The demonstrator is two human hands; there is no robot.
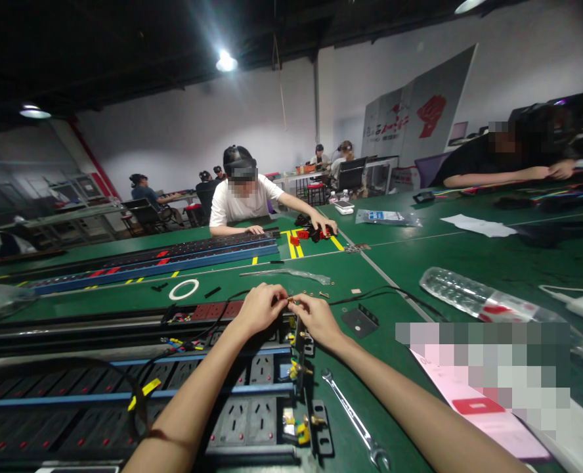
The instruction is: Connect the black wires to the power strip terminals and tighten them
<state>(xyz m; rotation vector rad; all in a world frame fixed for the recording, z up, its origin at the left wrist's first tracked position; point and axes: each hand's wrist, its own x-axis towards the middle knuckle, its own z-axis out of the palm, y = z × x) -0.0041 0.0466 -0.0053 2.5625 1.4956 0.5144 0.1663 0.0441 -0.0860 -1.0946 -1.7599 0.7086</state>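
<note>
My left hand (264, 307) and my right hand (316, 318) meet over the end of a row of socket strips, fingertips pinched together. Between them shows a small brass-coloured fitting (290, 300), too small to name exactly. Just below are the black end brackets (323, 427) of the power strips, with brass bolts (316, 420) and yellow-and-white wire ends near them. The black socket strips (245, 420) in blue rails run to the left under my left forearm. A double-ended wrench (353, 414) lies on the table to the right of the brackets.
Loose brass bits (323, 294), a black bracket plate (360, 320) and a white tape ring (184, 289) lie beyond my hands. A plastic-wrapped roll (483, 295) is at right. Across the green table (394, 256), a person in a white shirt (242, 203) reaches toward red and black parts (301, 235).
</note>
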